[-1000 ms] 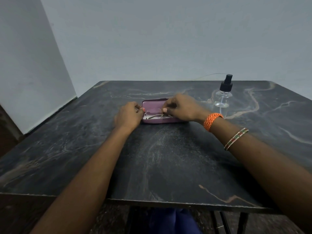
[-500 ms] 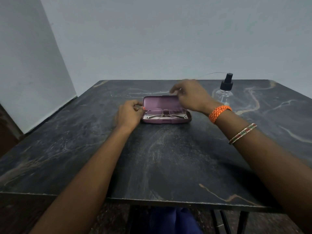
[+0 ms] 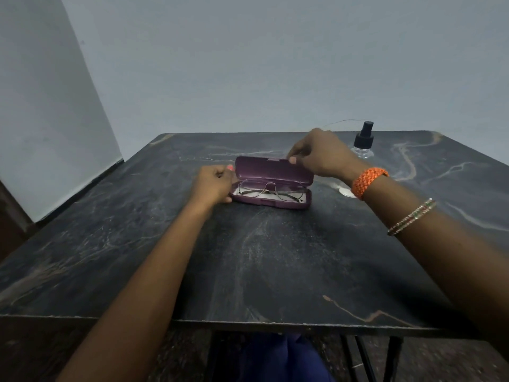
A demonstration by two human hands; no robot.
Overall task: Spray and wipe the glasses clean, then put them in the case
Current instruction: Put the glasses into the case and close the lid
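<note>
A purple glasses case (image 3: 272,203) sits mid-table with its lid (image 3: 264,169) tilted partway over the base. Thin metal-framed glasses (image 3: 271,190) lie folded inside on a pale lining. My left hand (image 3: 213,184) grips the case's left end. My right hand (image 3: 319,154) pinches the lid's upper right edge. A clear spray bottle (image 3: 363,142) with a black pump top stands behind my right hand, its lower part hidden by the hand.
The dark marbled table (image 3: 248,257) spans the view, its front edge near me. A white board (image 3: 49,106) leans at the left. A wall stands behind the table. Blue cloth (image 3: 275,359) shows below the table edge.
My right hand left the glasses, went to the far edge of the lid and has swung the lid up and toward me. The left hand stays on the case's left end.
</note>
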